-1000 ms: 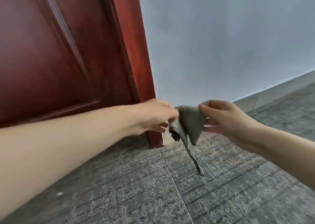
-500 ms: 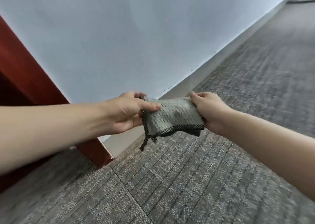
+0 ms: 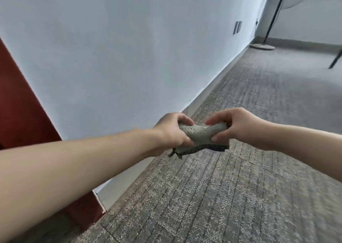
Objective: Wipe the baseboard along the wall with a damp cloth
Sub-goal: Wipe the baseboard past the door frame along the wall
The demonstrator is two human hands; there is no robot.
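A grey-green knitted cloth (image 3: 200,135) with a dark speckled edge is bunched between both hands, above the carpet. My left hand (image 3: 171,133) grips its left end and my right hand (image 3: 235,126) grips its right end, fingers curled over the top. The pale baseboard (image 3: 218,79) runs along the foot of the white wall (image 3: 129,48), from the door frame at the lower left to the far right corner. The cloth hangs apart from the baseboard.
A red-brown door frame (image 3: 24,109) stands at the left. Grey carpet tiles (image 3: 222,196) cover the floor. A standing fan (image 3: 273,18) with a round base sits in the far corner, and a dark furniture leg (image 3: 335,57) shows at the right edge.
The view has swung right, away from the door and along the wall. The cloth went from spread flat between my hands to bunched up, with the hands closer together.
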